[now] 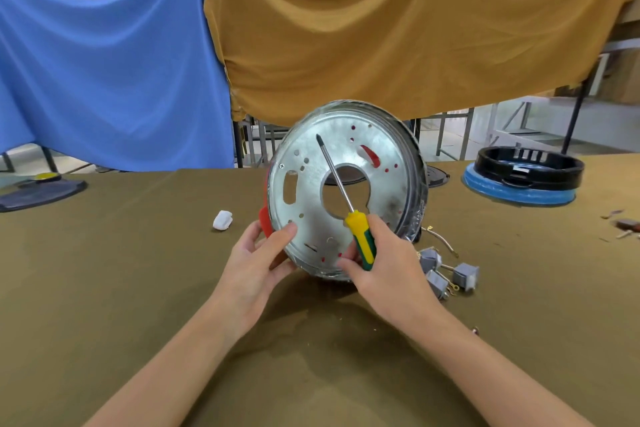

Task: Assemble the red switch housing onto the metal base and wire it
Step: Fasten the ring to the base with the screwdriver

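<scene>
While the round metal base (346, 184) stands tilted on its edge above the table (104, 288), its flat perforated face is turned toward the camera, with a big keyhole-shaped opening in the middle. The red housing (265, 220) sits behind the base: red shows at the lower left rim, through a curved slot at upper right, and through several small holes. Clear plastic wrap seems to cover the outer rim on the right side.

The left hand (258, 263) grips the base at its lower left edge, thumb pressed on the metal face, other fingers curled behind the rim near the red part. The right hand (384, 260) holds a screwdriver (346, 204) with a yellow and green handle, fingers curled round the handle; its fingertips also touch the bottom rim of the base. The shaft runs up and left across the central opening, the tip lying over the upper face of the base, not clearly seated in any screw.

Just right of the base, on the table, lie small grey blocks with wire leads (446, 270). A small white piece (222, 220) lies to the left. Farther right sits a black ring on a blue disc (523, 180); a dark flat plate (41, 192) is at far left. Blue cloth (104, 62) and tan cloth (398, 35) hang behind.
</scene>
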`<state>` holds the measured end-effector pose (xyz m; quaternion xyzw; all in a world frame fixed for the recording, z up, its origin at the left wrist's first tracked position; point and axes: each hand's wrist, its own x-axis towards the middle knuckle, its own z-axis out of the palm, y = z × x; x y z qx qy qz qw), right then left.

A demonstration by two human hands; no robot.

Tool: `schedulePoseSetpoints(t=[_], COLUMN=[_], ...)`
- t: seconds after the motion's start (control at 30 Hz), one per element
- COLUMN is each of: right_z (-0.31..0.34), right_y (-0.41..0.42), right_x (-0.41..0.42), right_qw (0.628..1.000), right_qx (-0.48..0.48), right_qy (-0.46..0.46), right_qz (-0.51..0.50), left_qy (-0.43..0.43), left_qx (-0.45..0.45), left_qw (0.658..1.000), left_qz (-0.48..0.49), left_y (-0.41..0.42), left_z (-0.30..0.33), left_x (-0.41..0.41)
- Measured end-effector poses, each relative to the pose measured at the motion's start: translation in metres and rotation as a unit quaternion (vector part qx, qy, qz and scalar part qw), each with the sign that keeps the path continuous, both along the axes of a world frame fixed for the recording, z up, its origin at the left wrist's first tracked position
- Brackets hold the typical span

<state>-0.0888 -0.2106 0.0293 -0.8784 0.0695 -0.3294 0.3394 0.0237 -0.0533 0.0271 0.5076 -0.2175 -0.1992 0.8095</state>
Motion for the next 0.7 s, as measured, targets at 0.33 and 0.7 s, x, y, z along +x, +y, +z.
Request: schedulePoseSetpoints(t=[0.33,0.7], right_z=[-0.002,-0.001], right_y=[0.001,0.002], right_x=[0.003,0.003], right_qw=[0.999,0.998], right_qx=[0.016,0.050], right_qy=[-0.004,-0.013], right_qz=[0.028,0.023], left_qy=[-0.023,-0.054], left_qx=[0.002,0.016], left_qw=[0.999,0.998], left_qz=[-0.024,-0.035], left_y=[-0.001,-0.002], left_z=[-0.002,0.000], left_x=[-0.004,-0.011])
